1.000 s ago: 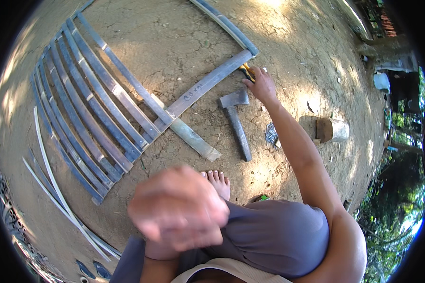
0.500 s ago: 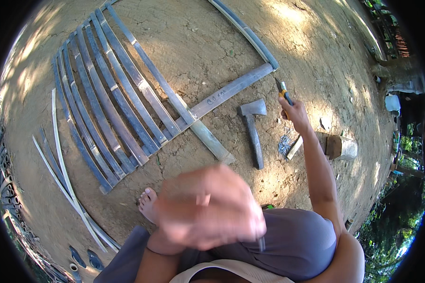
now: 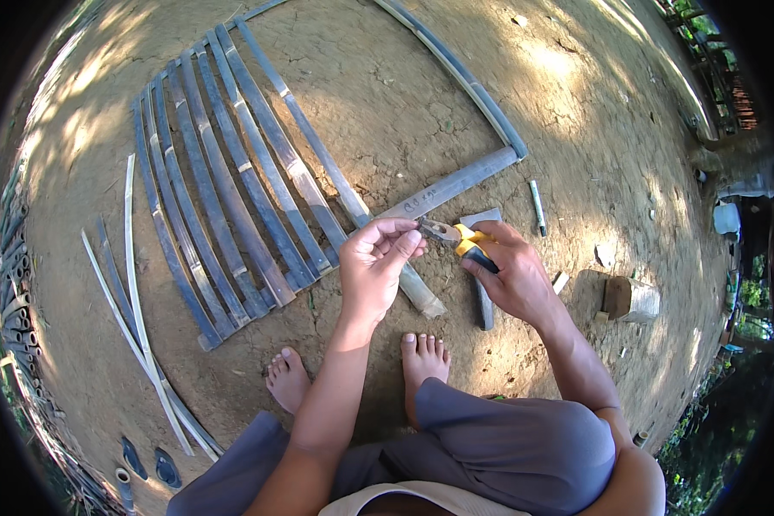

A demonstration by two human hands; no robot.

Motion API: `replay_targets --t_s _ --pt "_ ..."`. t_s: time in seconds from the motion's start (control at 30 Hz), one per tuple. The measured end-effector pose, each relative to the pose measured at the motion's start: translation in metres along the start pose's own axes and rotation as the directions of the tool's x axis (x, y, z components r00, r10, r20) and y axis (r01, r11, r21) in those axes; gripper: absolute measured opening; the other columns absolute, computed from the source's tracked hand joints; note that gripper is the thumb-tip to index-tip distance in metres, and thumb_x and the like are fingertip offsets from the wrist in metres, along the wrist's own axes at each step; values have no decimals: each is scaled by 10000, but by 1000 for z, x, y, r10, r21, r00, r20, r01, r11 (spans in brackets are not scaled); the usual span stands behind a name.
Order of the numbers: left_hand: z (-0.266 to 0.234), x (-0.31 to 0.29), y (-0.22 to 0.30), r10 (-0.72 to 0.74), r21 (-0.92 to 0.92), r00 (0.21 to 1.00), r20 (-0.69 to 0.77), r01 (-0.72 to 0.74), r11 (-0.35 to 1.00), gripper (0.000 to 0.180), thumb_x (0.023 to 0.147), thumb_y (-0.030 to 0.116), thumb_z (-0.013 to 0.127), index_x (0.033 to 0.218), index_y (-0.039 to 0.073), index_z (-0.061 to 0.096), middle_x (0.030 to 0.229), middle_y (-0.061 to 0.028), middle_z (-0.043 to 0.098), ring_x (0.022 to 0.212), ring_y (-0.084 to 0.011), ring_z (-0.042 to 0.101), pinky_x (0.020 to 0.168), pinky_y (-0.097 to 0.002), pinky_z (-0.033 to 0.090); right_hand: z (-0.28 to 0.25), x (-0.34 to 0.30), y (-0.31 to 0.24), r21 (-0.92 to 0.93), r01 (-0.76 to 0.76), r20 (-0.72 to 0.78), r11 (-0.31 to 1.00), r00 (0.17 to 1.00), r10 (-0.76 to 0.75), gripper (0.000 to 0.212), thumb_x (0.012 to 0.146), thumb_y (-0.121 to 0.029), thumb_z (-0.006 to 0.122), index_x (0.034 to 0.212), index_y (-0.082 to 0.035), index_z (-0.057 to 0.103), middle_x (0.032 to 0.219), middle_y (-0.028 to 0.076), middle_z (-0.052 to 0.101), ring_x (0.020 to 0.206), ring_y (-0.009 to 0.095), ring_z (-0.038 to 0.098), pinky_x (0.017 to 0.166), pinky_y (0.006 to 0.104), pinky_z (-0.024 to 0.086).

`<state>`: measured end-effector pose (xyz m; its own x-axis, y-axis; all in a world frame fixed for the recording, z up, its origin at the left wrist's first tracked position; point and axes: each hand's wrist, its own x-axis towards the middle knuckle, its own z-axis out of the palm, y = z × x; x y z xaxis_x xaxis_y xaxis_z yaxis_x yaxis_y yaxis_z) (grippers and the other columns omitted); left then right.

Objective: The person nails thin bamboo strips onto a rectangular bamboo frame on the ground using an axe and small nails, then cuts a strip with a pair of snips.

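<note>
My right hand [image 3: 514, 273] is closed round the handles of pliers with yellow and black grips [image 3: 469, 244]. Their metal jaws meet the fingertips of my left hand [image 3: 378, 262], whose thumb and forefinger are pinched together. Something small and dark seems to be between them, too small to make out. Below both hands lies a bamboo frame with several lengthwise slats [image 3: 224, 163]. Its crosspiece [image 3: 456, 183] carries handwritten marks. An axe [image 3: 484, 306] lies on the ground, partly hidden behind my right hand and the pliers.
A white marker [image 3: 537, 206] lies right of the crosspiece. Farther right are a wooden block [image 3: 632, 299] and a short pale stick [image 3: 561, 283]. Loose bamboo strips [image 3: 143, 327] and dark sandals [image 3: 167, 468] lie to the left. My bare feet [image 3: 425, 361] stand on the dirt.
My left hand, blurred near my lap before, has moved forward to the plier jaws. My right hand has brought the pliers back and left from beside the frame's corner.
</note>
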<state>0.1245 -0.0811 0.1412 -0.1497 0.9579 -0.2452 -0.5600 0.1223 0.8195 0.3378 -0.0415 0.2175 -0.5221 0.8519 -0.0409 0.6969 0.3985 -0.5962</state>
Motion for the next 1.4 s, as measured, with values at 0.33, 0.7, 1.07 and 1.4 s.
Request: replay_targets --t_s 0.33,0.7,1.07,1.4 --pt "-13 -3 -6 -15 6 999 30 15 1000 216 976 23 752 1149 -33 635 978 -101 720 892 -175 734 841 -330 628 9 -1 0 -39 52 20 998 999 -51 225 883 -163 812 1002 16 744 1091 168 674 954 381 687 810 460 568" --pt "50 -53 -76 -181 -49 955 -233 174 984 433 1117 429 558 1262 21 576 1164 -54 671 1024 -119 605 907 -309 515 77 -21 -4 -239 73 48 968 997 -63 324 829 -129 739 1086 38 633 1178 225 602 1010 416 626 839 485 574" --pt "-29 -45 -61 -453 -192 872 -187 420 887 264 1101 296 588 1158 41 551 846 -52 637 707 -168 695 607 -330 609 73 40 7 201 -51 10 978 999 50 253 974 -212 744 1105 4 749 920 191 772 797 208 761 711 347 608" --pt "-60 -63 -48 -586 37 809 -40 588 808 208 907 126 811 978 49 631 725 -67 694 583 -160 689 527 -294 531 131 68 39 610 -473 625 636 780 -20 375 1013 -105 732 1378 -32 695 1151 65 777 965 89 695 828 285 596"
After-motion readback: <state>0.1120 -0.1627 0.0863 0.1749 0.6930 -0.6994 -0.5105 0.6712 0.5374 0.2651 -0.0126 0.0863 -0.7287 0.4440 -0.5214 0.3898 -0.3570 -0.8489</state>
